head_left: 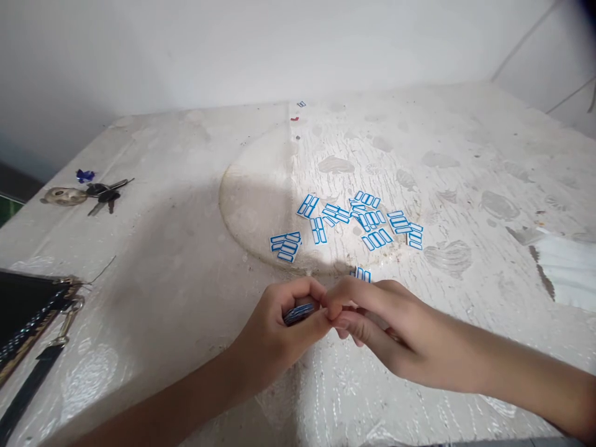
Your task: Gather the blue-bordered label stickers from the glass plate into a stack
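My left hand [289, 323] is curled around a small stack of blue-and-white cards [299, 313], seen edge-on between thumb and fingers. Its fingertips meet those of my right hand [382, 320], which is closed in a pinch. What the right fingers pinch, if anything, is hidden. Just beyond the hands lies one blue-edged card [362, 274], partly covered by the right hand. Several more small cards with blue outlines [372, 220] are scattered, some overlapping, on the table [186, 298]. A little group of the same cards [286, 245] lies nearer the left hand.
Keys with a fob [105, 192] and a blue wrapper [85, 176] lie at the left. A black bag [28, 310] with a strap clip sits at the left edge. White paper [570, 267] is at the right. A small card [302, 104] and red scrap [295, 118] lie far back.
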A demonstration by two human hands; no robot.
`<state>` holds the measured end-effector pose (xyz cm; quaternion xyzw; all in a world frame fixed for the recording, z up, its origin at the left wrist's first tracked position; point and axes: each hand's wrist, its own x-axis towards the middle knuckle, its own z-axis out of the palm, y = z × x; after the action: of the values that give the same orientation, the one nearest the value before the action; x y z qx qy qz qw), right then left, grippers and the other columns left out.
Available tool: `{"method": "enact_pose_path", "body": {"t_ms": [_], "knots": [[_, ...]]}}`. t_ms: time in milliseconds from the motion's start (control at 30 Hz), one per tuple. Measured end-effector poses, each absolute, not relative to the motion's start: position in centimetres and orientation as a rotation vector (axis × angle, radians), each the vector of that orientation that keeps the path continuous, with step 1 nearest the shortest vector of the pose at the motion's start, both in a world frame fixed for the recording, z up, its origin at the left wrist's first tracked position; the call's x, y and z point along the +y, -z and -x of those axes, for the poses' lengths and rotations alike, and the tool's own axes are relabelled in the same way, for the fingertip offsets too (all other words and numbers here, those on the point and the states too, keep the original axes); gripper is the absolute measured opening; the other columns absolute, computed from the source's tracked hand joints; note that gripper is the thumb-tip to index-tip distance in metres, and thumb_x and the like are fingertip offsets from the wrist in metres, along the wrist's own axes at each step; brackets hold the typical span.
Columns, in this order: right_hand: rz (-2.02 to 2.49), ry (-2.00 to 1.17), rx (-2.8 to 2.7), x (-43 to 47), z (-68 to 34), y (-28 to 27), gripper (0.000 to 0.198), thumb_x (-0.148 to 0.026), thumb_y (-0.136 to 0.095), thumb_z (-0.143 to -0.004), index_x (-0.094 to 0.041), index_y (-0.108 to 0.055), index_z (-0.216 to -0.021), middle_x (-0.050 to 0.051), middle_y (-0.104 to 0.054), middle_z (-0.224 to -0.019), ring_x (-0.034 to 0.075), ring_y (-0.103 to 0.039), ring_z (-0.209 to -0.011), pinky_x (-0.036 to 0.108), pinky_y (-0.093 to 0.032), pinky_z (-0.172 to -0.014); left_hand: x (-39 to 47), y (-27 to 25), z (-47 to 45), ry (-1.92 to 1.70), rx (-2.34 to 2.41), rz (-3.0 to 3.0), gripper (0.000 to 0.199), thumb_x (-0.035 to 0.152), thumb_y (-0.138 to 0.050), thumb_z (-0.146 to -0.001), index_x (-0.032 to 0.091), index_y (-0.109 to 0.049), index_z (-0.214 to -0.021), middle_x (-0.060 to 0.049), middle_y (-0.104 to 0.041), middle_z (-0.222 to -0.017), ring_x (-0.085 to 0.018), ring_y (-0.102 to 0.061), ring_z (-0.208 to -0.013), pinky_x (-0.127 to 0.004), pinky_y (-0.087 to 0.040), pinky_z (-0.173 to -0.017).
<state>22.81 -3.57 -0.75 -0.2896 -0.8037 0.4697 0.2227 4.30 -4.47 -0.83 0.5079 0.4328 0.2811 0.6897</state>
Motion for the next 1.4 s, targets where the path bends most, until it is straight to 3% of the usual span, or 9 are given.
{"method": "enact_pose_path", "body": {"t_ms": [267, 567, 767, 1000, 1167, 1300, 1400], "knots": [[0.899, -1.323, -2.307, -3.58, -23.02, 0.59, 0.013, -0.009, -0.036, -0.09, -0.022, -0.036, -0.093, -0.001, -0.051, -0.078, 0.01, -0.049, -0.064, 0.023, -0.04, -0.053, -4.58, 1.08, -4.0, -0.593, 1.045, -1.212, 0.018, 0.031, -0.057, -0.081, 0.015, -0.057, -0.072, 0.0, -0.055, -0.063, -0.009, -0.038, -0.052, -0.024, -0.025, -0.047], [0.862, -1.588, -2.012, -3.57, -22.95, 0.74, 0.011, -0.02, -0.031, -0.098, -0.022, -0.035, -0.087, -0.003, -0.05, -0.076, 0.009, -0.049, -0.067, 0.024, -0.043, -0.061, -4.46, 1.02, -3.92, -0.656, 0.978, -1.238, 0.02, 0.034, -0.059, -0.081, 0.015, -0.059, -0.077, -0.002, -0.061, -0.062, -0.007, -0.033, -0.046, -0.024, -0.023, -0.043], [0.805, -1.792, -1.791, -3.38, -22.62, 0.81, 0.013, -0.024, -0.03, -0.099, -0.021, -0.036, -0.087, -0.003, -0.05, -0.075, 0.009, -0.048, -0.063, 0.025, -0.043, -0.059, -4.41, 0.95, -3.88, -0.684, 0.939, -1.238, 0.017, 0.032, -0.06, -0.081, 0.015, -0.059, -0.078, -0.004, -0.064, -0.066, -0.009, -0.043, -0.051, -0.024, -0.027, -0.046], [0.691, -2.002, -1.621, -2.98, -22.7, 0.31, 0.011, -0.024, -0.037, -0.097, -0.018, -0.039, -0.088, -0.002, -0.051, -0.074, 0.007, -0.049, -0.058, 0.025, -0.043, -0.059, -4.29, 1.11, -4.19, -0.703, 0.797, -1.073, 0.013, 0.026, -0.062, -0.081, 0.014, -0.059, -0.077, -0.005, -0.067, -0.065, -0.019, -0.063, -0.066, -0.031, -0.045, -0.063], [0.581, -2.099, -1.627, -3.0, -22.87, 0.11, 0.01, -0.023, -0.036, -0.097, -0.018, -0.039, -0.09, -0.001, -0.053, -0.073, 0.008, -0.051, -0.058, 0.029, -0.045, -0.063, -4.49, 1.05, -4.2, -0.643, 0.555, -0.885, 0.005, 0.018, -0.06, -0.083, 0.015, -0.056, -0.085, -0.005, -0.069, -0.071, -0.021, -0.068, -0.07, -0.034, -0.049, -0.066], [0.609, -2.062, -1.715, -3.03, -22.88, 0.21, 0.009, -0.024, -0.032, -0.098, -0.019, -0.039, -0.098, -0.002, -0.052, -0.072, 0.008, -0.051, -0.06, 0.029, -0.045, -0.063, -4.44, 0.75, -4.44, -0.633, 0.574, -0.878, 0.003, 0.015, -0.055, -0.085, 0.013, -0.056, -0.088, -0.008, -0.07, -0.072, -0.024, -0.068, -0.076, -0.036, -0.05, -0.066], [0.721, -1.786, -1.934, -3.16, -22.83, 0.48, 0.016, -0.02, -0.028, -0.099, -0.021, -0.04, -0.11, 0.0, -0.051, -0.08, 0.01, -0.051, -0.065, 0.027, -0.044, -0.063, -4.25, 0.72, -4.73, -0.699, 0.691, -0.956, 0.009, 0.015, -0.053, -0.086, 0.012, -0.057, -0.079, -0.007, -0.068, -0.069, -0.021, -0.067, -0.071, -0.034, -0.049, -0.068]]}}
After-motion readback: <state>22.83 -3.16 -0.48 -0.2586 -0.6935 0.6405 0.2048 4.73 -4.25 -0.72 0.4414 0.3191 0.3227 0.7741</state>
